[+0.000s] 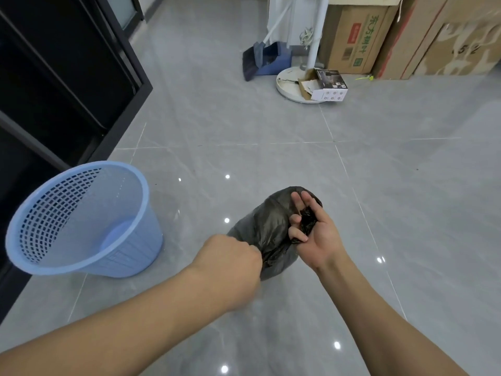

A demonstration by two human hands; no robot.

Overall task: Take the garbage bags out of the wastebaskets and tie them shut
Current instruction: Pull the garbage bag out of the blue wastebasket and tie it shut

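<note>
Thin black plastic garbage bag (pixel 267 226) — soft, slippery, likely light. Left hand (pixel 233 257) fisted on gathered neck; right hand (pixel 315 234) pinches loose tail. Best grip: twisted neck.

Views: one only, so no part of the scene is shared with another view.
Position: worn on the person's head, above the grey tiled floor (pixel 271 126).
Direction: forward and steeply down; both forearms enter from the bottom edge and reach toward the middle.
Nearness: close to the left hand (pixel 233 256), the right hand (pixel 315 237) and the black bag (pixel 267 221) between them at lower centre.
Left side: the blue wastebasket (pixel 81 221) stands near, beside a black cabinet (pixel 62 77).
Far edge: cardboard boxes (pixel 352 39) and a broom (pixel 252 61) line the top.
Lens: wide-angle, floor seams bend toward the edges.
</note>
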